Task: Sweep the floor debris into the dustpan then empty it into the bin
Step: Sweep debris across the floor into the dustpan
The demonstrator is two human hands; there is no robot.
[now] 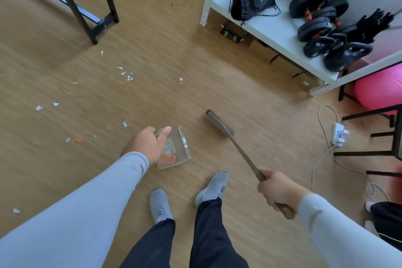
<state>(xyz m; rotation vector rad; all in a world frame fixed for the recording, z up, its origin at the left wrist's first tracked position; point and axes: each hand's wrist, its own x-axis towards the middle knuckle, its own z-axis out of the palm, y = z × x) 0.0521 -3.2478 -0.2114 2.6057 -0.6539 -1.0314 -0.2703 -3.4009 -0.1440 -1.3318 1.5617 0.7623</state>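
Observation:
My left hand [150,143] grips the handle of a clear dustpan [181,150], which hangs low over the wooden floor with orange and pale scraps inside. My right hand [276,191] grips the brown handle of a broom [219,123], whose head points up and left, just right of the dustpan. Several white paper scraps [127,75] lie scattered on the floor to the left and ahead. An orange scrap [78,139] lies on the floor left of my left hand. No bin is in view.
A black bench [87,13] stands at the upper left. A white shelf [276,28] with dumbbells, kettlebells and a black bag fills the upper right. A pink ball [380,91], a power strip [338,135] with cable and dark furniture legs sit at the right. My feet [187,198] stand below the dustpan.

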